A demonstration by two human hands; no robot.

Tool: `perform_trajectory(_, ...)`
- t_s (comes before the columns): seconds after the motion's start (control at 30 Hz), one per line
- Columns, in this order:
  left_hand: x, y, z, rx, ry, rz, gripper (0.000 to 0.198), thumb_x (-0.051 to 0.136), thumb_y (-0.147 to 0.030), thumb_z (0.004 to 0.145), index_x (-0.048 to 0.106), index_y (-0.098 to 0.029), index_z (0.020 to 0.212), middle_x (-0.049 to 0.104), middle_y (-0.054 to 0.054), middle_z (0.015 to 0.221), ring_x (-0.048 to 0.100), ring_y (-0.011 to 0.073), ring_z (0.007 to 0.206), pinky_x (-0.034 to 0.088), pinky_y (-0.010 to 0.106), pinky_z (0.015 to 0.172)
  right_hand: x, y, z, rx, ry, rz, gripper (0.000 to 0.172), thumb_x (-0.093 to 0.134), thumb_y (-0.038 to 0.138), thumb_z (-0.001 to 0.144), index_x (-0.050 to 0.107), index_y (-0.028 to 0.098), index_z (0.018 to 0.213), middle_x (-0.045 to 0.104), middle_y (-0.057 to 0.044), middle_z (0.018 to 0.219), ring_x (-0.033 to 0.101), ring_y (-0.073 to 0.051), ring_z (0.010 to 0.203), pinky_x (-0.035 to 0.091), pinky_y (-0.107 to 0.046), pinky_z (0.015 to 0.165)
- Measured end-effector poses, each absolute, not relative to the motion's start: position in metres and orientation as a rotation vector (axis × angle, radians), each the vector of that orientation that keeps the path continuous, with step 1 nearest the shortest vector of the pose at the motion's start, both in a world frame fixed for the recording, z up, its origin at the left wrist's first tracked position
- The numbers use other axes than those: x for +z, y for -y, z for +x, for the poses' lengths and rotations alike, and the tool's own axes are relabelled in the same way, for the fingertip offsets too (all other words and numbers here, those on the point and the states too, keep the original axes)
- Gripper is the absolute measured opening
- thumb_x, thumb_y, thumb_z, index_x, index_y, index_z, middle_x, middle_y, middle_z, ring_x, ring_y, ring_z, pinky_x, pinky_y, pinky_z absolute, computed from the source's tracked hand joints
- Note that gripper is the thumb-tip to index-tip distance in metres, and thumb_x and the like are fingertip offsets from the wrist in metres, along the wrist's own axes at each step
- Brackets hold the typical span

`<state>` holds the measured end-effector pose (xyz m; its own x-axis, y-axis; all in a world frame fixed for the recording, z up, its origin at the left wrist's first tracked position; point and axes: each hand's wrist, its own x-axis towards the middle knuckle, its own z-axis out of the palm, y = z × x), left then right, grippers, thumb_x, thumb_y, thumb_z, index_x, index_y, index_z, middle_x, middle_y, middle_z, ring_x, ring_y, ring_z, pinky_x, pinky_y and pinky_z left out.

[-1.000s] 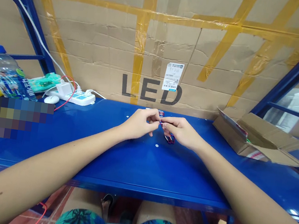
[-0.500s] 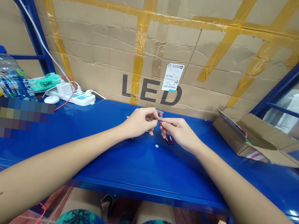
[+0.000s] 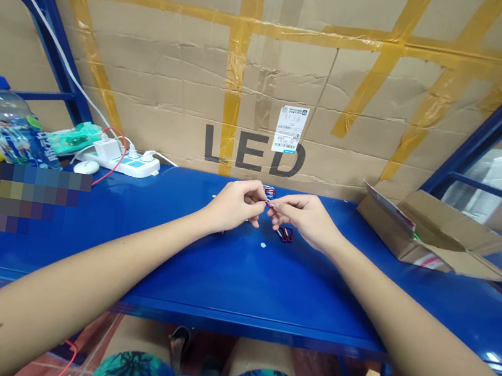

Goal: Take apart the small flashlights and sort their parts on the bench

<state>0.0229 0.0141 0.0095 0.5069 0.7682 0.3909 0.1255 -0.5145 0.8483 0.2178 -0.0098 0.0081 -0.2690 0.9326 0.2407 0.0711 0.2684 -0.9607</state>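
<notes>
Your left hand (image 3: pixel 235 204) and right hand (image 3: pixel 311 218) pinch a purplish piece (image 3: pixel 269 203). Loops (image 3: pixel 286 235) lie on the desk (image 3: pixel 256 285) beside the right hand.

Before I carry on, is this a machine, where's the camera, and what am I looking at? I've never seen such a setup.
No machine: these are a person's bare left hand and right hand. Every picture comes from one camera worn on the head, looking forward and down. Both hands pinch a small reddish piece, mostly hidden. On the blue table, looped clips lie near the right hand, and a row of similar pieces lies just beyond the hands. A white power strip sits to the left, an open cardboard box to the right. Behind is cardboard marked LED.
</notes>
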Motion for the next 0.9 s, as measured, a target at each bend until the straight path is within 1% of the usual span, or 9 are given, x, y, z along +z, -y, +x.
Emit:
perform_trajectory(0.07,0.0085,-0.0143,0.0229,1.024,-0.702,1.953,0.007,0.059,-0.011,0.078,0.056,-0.015,0.082,0.066,-0.002,0.069,0.068,0.0119,0.053,0.052,0.019,0.050,0.0090,0.0108,0.2163,1.106,1.634,-0.934,0.031,0.078,0.044,0.074,0.071,0.014,0.078,0.070,-0.006,0.073,0.065,-0.014,0.058,0.057,-0.032,0.059)
perform_trajectory(0.17,0.0075,-0.0139,0.0232,1.019,-0.658,1.966,0.005,0.060,-0.015,0.079,0.055,-0.015,0.081,0.065,-0.002,0.069,0.068,0.0119,0.054,0.053,0.020,0.051,0.0107,0.0121,0.2157,1.066,1.695,-0.904,0.034,0.075,0.047,0.076,0.066,0.015,0.079,0.070,-0.005,0.072,0.068,-0.017,0.063,0.058,-0.034,0.064)
perform_trajectory(0.3,0.0079,-0.0126,0.0238,1.028,-0.672,1.986,0.007,0.060,-0.020,0.081,0.055,-0.016,0.080,0.066,-0.001,0.071,0.068,0.0126,0.054,0.053,0.021,0.050,0.0119,0.0130,0.2169,0.995,1.782,-0.912,0.032,0.072,0.046,0.080,0.063,0.015,0.078,0.071,-0.006,0.072,0.070,-0.017,0.068,0.058,-0.034,0.068)
perform_trajectory(0.47,0.0081,-0.0122,0.0239,1.042,-0.675,1.996,0.005,0.060,-0.015,0.079,0.055,-0.016,0.081,0.066,-0.001,0.072,0.067,0.0111,0.054,0.052,0.020,0.050,0.0132,0.0150,0.2172,0.885,1.849,-0.936,0.030,0.067,0.044,0.085,0.061,0.016,0.079,0.070,-0.005,0.073,0.068,-0.017,0.066,0.057,-0.034,0.065)
perform_trajectory(0.63,0.0078,-0.0120,0.0235,1.052,-0.654,2.024,0.004,0.059,-0.016,0.080,0.055,-0.016,0.080,0.067,-0.001,0.073,0.067,0.0107,0.055,0.053,0.020,0.052,0.0151,0.0185,0.2153,0.867,1.852,-0.917,0.024,0.063,0.038,0.087,0.058,0.016,0.079,0.068,-0.004,0.072,0.067,-0.016,0.063,0.056,-0.032,0.063)
perform_trajectory(0.77,0.0085,-0.0111,0.0236,1.059,-0.671,2.029,0.008,0.060,-0.018,0.081,0.053,-0.016,0.078,0.066,-0.001,0.071,0.067,0.0117,0.054,0.051,0.020,0.050,0.0161,0.0202,0.2137,0.882,1.834,-0.911,0.020,0.061,0.035,0.087,0.055,0.018,0.079,0.066,-0.003,0.072,0.064,-0.014,0.059,0.054,-0.031,0.058)
perform_trajectory(0.9,0.0071,-0.0119,0.0238,1.048,-0.656,2.061,0.006,0.060,-0.018,0.082,0.055,-0.016,0.079,0.067,-0.001,0.072,0.067,0.0111,0.054,0.052,0.021,0.053,0.0151,0.0193,0.2136,0.812,1.862,-0.967,0.017,0.060,0.031,0.086,0.056,0.018,0.076,0.061,0.000,0.064,0.058,-0.012,0.054,0.049,-0.027,0.054)
